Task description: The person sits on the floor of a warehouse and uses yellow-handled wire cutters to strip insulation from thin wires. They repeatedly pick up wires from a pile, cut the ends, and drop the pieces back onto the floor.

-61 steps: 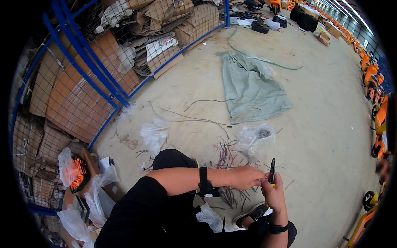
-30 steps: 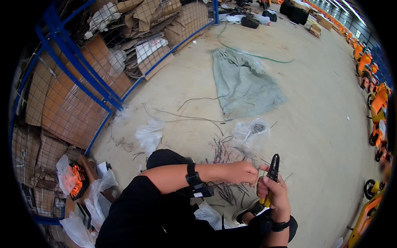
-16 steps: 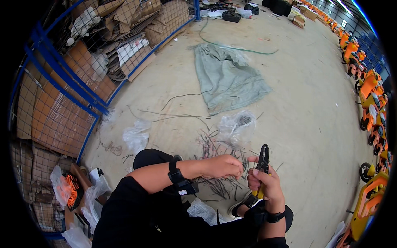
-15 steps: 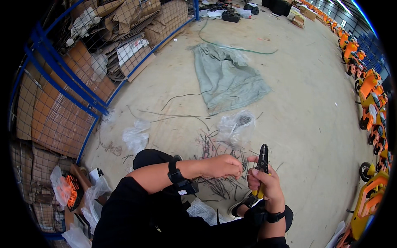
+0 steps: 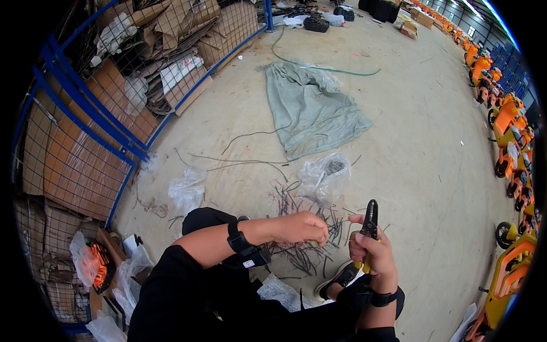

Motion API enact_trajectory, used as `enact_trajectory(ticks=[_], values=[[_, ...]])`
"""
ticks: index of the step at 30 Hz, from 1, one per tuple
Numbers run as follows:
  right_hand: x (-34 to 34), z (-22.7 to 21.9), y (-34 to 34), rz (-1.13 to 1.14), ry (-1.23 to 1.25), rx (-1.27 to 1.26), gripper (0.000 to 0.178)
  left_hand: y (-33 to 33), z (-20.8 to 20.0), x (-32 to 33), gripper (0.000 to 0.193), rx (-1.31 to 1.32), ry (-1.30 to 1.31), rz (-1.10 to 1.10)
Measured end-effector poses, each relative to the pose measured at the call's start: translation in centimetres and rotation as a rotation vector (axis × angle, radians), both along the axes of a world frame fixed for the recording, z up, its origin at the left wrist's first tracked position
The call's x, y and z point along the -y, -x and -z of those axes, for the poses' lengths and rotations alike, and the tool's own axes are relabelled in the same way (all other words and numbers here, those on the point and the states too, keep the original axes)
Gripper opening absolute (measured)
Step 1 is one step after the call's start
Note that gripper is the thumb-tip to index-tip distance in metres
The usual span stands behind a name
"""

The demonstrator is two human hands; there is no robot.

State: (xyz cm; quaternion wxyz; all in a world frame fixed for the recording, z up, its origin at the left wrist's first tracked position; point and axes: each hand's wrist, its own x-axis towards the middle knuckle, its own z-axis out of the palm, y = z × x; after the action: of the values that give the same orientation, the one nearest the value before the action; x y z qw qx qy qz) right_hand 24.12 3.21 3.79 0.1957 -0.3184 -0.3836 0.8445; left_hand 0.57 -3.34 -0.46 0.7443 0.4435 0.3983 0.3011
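In the head view, the right hand (image 5: 373,253) is closed around the yellow grips of a pair of black-headed pliers (image 5: 369,227), holding them upright so the black jaws point up and away above the fist. The pliers sit wholly in that hand, with only the head and a bit of yellow handle below the fingers showing.

The left hand (image 5: 300,227) is just to the left of the pliers, near them but not touching. Its fingers are curled in a loose fist, with the fingertips pinched toward the tool; whether a thin piece of wire sits between them is too small to tell. A black watch (image 5: 237,241) wraps that wrist, and a black band circles the right wrist.

Below and between both hands, a scatter of short dark wire pieces (image 5: 302,251) lies on the concrete floor (image 5: 410,148). Just beyond them rests a clear plastic bag (image 5: 325,178), and farther off a grey-green sack (image 5: 310,108) lies flat. A blue wire-mesh cage (image 5: 108,131) filled with flattened cardboard stands to the left. Orange carts (image 5: 510,122) line the right edge.
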Motion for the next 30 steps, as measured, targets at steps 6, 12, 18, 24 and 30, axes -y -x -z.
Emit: enact_trajectory(ticks=[6,12,18,24,30], values=[[-0.4,-0.8,-1.6,0.068,-0.125,0.048,0.052,-0.3,-1.0,-1.2,0.013,-0.038,0.006,0.053],[-1.1,0.0,-1.1,0.043,-0.058,0.001,0.046,2.0,0.2,-0.7,0.016,-0.056,0.052,0.012],[-1.8,0.4,-2.3,0.072,-0.031,-0.018,0.055,0.7,-1.1,-1.1,0.02,-0.056,-0.041,-0.042],[-1.7,0.6,-2.0,-0.022,0.012,-0.048,0.045,-0.2,0.2,-0.5,0.026,-0.297,-0.375,0.062],[-1.5,0.4,-1.9,-0.068,-0.007,-0.007,0.042,-0.9,0.0,-0.3,0.022,-0.431,-0.297,0.168]])
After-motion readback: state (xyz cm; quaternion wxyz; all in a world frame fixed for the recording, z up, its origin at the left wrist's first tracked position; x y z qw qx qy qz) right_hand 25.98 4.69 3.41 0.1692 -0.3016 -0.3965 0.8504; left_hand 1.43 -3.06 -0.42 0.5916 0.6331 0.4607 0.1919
